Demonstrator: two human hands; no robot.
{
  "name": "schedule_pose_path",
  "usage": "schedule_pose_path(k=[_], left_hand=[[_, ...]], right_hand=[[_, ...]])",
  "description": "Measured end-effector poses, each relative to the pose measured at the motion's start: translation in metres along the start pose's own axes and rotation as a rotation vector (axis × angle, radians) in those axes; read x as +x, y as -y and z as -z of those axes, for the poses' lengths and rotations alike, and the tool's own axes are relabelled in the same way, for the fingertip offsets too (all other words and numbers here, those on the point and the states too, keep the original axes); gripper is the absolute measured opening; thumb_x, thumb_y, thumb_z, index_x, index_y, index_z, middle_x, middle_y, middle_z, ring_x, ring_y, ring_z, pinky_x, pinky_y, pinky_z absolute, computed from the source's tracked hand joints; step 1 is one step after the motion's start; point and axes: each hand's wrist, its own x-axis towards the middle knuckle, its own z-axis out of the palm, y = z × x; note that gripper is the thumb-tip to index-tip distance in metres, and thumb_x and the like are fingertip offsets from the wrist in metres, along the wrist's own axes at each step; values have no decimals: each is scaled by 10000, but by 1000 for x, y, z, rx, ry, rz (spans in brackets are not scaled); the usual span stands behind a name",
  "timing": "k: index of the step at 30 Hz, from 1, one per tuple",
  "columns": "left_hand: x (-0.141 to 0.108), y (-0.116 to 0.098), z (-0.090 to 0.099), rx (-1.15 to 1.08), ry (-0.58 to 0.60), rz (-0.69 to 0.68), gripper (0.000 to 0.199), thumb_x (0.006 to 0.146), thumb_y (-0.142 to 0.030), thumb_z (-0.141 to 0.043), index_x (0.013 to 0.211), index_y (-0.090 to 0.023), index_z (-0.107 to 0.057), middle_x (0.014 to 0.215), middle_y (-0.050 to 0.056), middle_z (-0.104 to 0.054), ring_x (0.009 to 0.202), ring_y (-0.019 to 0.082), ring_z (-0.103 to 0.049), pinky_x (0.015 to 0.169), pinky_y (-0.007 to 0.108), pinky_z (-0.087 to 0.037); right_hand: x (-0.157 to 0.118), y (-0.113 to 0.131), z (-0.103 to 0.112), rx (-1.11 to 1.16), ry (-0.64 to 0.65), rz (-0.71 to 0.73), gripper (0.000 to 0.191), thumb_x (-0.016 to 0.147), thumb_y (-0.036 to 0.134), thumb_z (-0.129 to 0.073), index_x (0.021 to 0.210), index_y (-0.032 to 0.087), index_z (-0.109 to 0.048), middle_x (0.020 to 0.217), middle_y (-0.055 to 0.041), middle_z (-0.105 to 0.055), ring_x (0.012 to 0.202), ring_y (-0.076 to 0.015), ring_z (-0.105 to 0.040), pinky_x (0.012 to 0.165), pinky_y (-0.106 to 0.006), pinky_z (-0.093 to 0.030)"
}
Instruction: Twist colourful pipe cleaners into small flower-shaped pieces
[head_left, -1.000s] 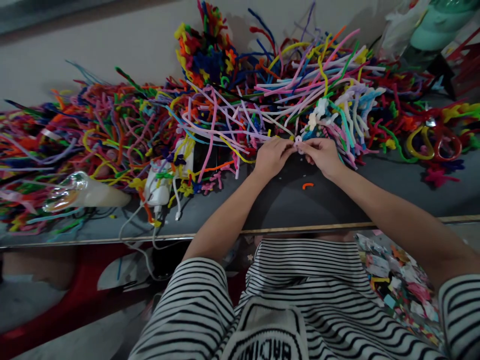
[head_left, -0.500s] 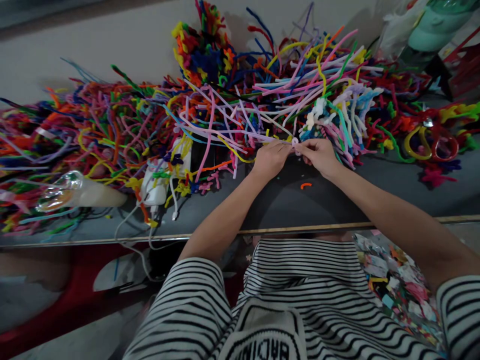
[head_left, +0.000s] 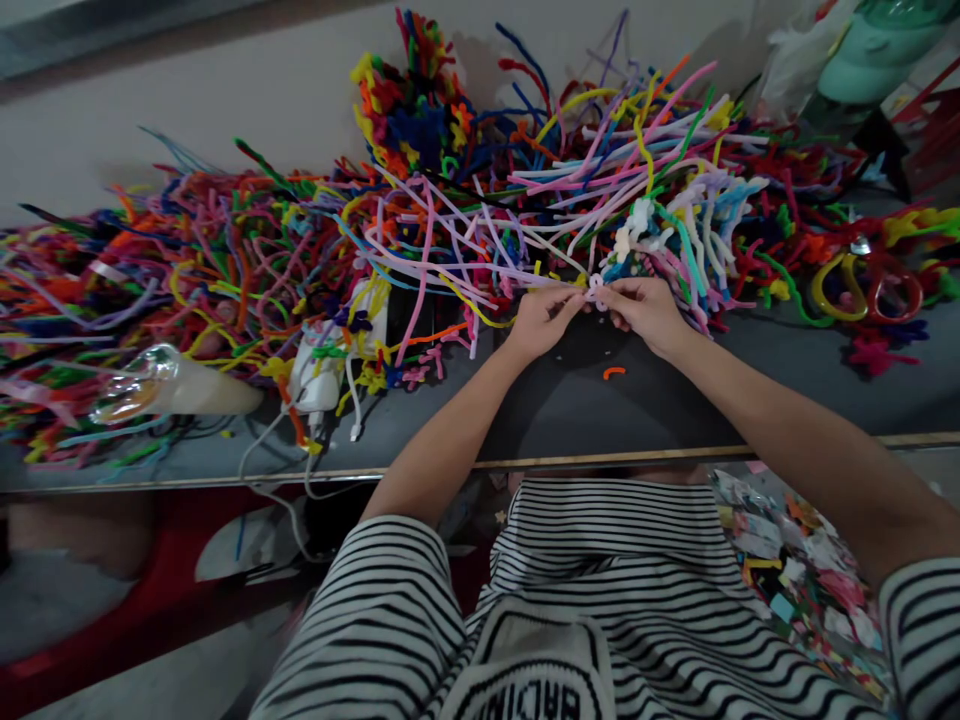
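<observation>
Between my two hands is a pale pink pipe cleaner (head_left: 595, 283) bent into small loops. My left hand (head_left: 546, 318) pinches it from the left, thumb and forefinger closed near the loops. From the right, my right hand (head_left: 646, 308) grips the same piece with closed fingertips. The fingers hide part of it. Just beyond the hands lies a big tangled heap of colored pipe cleaners (head_left: 442, 240). A short bent orange pipe cleaner piece (head_left: 613, 372) rests on the dark tabletop (head_left: 585, 420) below my hands.
Scissors with yellow and red handles (head_left: 862, 288) lie at the right. A white charger with cables (head_left: 316, 378) and a clear-topped pale bottle (head_left: 202, 385) sit at the left. A mint-green object (head_left: 862, 60) stands at the back right. Scraps (head_left: 817, 570) cover the floor below.
My left thumb has shifted and now shows more apart from the hand. The pale pink loops stay between my fingertips. The whole view has moved slightly.
</observation>
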Motion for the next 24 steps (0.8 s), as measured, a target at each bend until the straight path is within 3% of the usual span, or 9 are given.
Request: schedule_pose_path(k=[4, 9, 14, 17, 24], left_hand=[[1, 2, -2, -244, -97, 137, 558, 971, -683, -571, 1008, -173, -791, 914, 84, -806, 825, 166, -737, 792, 305, -584], [2, 2, -7, -242, -114, 182, 525, 886, -674, -699, 943, -165, -814, 847, 65, -799, 747, 135, -699, 709, 251, -547], [1, -1, -9, -196, -203, 246, 446, 886, -608, -726, 866, -169, -802, 787, 41, -778, 679, 116, -650, 635, 235, -504], [2, 2, -11, -270, -187, 282, 473, 876, -638, -718, 828, -172, -782, 738, 29, -749, 637, 106, -620, 625, 235, -499], [4, 8, -13, -310, -202, 326, 490, 889, -647, -691, 780, -173, -750, 617, -10, -651, 553, 87, -547, 596, 239, -464]], right_hand=[[-1, 0, 1, -26, 37, 57, 474, 714, 633, -879, 787, 171, -803, 638, -20, -678, 462, -72, -438, 449, -259, -310], [-3, 0, 5, -195, 108, 215, 411, 802, 601, -826, 793, 190, -827, 733, -45, -750, 630, -129, -589, 611, -279, -448], [-2, 1, 9, -277, 92, 178, 427, 782, 605, -822, 837, 182, -832, 700, -43, -736, 580, -128, -555, 568, -285, -404], [-1, 0, 9, -326, 57, 190, 423, 765, 600, -829, 826, 181, -824, 676, -36, -720, 575, -125, -543, 560, -281, -388], [3, 0, 8, -140, 94, 97, 493, 762, 629, -798, 886, 152, -814, 559, 3, -616, 465, -89, -447, 486, -268, -335]])
